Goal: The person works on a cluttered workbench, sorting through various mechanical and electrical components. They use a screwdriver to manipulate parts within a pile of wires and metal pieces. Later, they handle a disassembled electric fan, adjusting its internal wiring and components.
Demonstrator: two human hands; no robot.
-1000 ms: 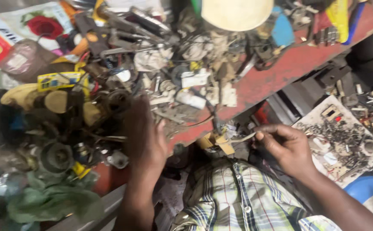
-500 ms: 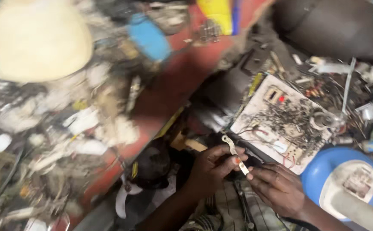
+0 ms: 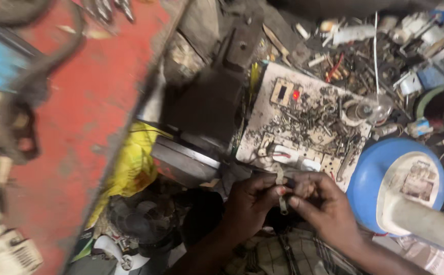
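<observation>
Small metal part (image 3: 281, 191): narrow, flat, grey strip, dull and worn. Held roughly upright, slightly tilted, pinched between the fingers (image 3: 272, 189) of both hands at mid-length, upper and lower ends protruding. Positioned low centre, just below the littered white board (image 3: 303, 122).

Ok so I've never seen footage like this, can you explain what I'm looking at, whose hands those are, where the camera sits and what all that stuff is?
This is one view from a camera worn on a person's head, looking down at their own two bare hands. The left hand and the right hand meet and together pinch a small flat metal strip. Just beyond them lies a dirty white board strewn with small screws and metal scraps, with a red light glowing on it. To the right stands a round blue and white plastic object. To the left runs a worn red bench top, with a crumpled yellow bag beside its edge.
</observation>
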